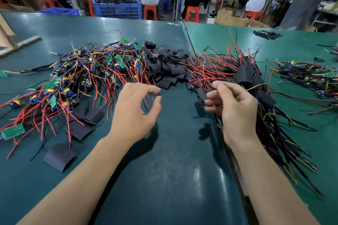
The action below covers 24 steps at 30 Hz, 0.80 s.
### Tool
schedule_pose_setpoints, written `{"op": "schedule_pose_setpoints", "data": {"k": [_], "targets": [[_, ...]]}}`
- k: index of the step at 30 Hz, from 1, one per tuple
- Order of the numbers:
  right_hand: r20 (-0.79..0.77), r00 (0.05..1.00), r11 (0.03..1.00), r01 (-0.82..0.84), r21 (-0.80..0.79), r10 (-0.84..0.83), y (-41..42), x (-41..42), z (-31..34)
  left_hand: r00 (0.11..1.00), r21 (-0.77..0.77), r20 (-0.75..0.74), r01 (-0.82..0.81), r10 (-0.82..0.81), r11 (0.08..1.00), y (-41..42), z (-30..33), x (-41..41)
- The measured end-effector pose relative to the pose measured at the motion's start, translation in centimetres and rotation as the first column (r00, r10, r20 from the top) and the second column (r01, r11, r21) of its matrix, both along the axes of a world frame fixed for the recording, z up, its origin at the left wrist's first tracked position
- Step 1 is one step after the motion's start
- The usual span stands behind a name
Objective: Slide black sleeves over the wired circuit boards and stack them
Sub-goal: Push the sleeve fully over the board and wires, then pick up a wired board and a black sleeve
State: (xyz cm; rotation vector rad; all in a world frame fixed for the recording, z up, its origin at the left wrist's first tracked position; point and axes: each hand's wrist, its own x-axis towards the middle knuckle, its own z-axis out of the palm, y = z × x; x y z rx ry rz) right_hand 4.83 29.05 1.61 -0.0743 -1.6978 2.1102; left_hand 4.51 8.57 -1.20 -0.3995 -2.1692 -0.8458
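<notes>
A big heap of bare circuit boards (87, 71) lies on the left part of the green table (164, 160). The boards are small and green, with blue and yellow parts and long red and black wires that stick out every way. Just right of this heap, touching it, is a pile of flat black sleeves (167, 67). A few loose sleeves (60, 157) lie closer to the person, by the heap's near edge.

On the right is the stack of finished boards (250, 86). Each one is tucked in a black sleeve. Their red wires point away from the person and their black and yellow wires fan out toward the near right.

The left hand (135, 109) hangs over the bare table in the middle, near the red wire ends of the heap. Its fingers are loosely bent with the thumb and first finger a little apart. They clamp on nothing I can see.

The right hand (236, 107) is at the near edge of the finished stack. Its fingers are curled, and thin wires show at the fingertips. I cannot tell if it really pinches them.

Another bunch of wired boards (309, 76) lies well apart at the far right. Past the table, people sit on orange stools (150, 12) at long benches, next to a blue crate (117, 8).
</notes>
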Motion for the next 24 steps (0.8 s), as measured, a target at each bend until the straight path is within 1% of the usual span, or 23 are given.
{"op": "schedule_pose_setpoints", "data": {"k": [2, 5, 6, 10, 14, 16, 20, 21, 22, 24], "targets": [[-0.050, 0.999, 0.994, 0.008, 0.112, -0.003, -0.4, 0.2, -0.3, 0.988, -0.023, 0.124, -0.092, 0.094, 0.996, -0.4, -0.4, -0.4], [-0.063, 0.997, 0.971, -0.033, 0.235, 0.049, -1.3, 0.5, -1.0, 0.940, -0.178, 0.235, -0.210, 0.249, 0.961, -1.0, -1.1, -1.1], [-0.057, 0.995, 0.964, -0.062, 0.257, 0.079, -1.6, 0.6, -1.3, 0.925, -0.196, 0.262, -0.230, 0.277, 0.953, -1.2, -1.3, -1.3], [0.018, 0.981, 0.925, -0.186, 0.330, 0.191, -2.9, 0.7, -2.4, 0.904, -0.104, 0.326, -0.256, 0.276, 0.961, -1.4, -1.6, -2.0], [0.133, 0.968, 0.881, -0.248, 0.404, 0.212, -3.6, 0.1, -3.4, 0.839, -0.233, 0.419, -0.270, 0.347, 0.934, -1.3, -1.9, -2.5], [0.178, 0.960, 0.855, -0.275, 0.440, 0.217, -3.7, -0.2, -3.7, 0.821, -0.231, 0.439, -0.291, 0.366, 0.929, -1.6, -1.9, -2.8], [0.195, 0.952, 0.852, -0.298, 0.430, 0.235, -3.6, -0.5, -3.9, 0.769, -0.237, 0.449, -0.388, 0.455, 0.890, -3.1, -1.5, -3.4], [0.195, 0.952, 0.851, -0.300, 0.432, 0.236, -3.5, -0.6, -3.9, 0.777, -0.236, 0.425, -0.399, 0.464, 0.886, -3.4, -1.4, -3.3], [0.194, 0.952, 0.849, -0.301, 0.434, 0.238, -3.5, -0.6, -4.0, 0.804, -0.224, 0.384, -0.396, 0.454, 0.891, -3.5, -1.3, -3.1], [0.183, 0.953, 0.847, -0.299, 0.439, 0.241, -3.5, -0.7, -4.0, 0.871, -0.161, 0.307, -0.349, 0.383, 0.923, -2.8, -0.7, -2.9]]}}
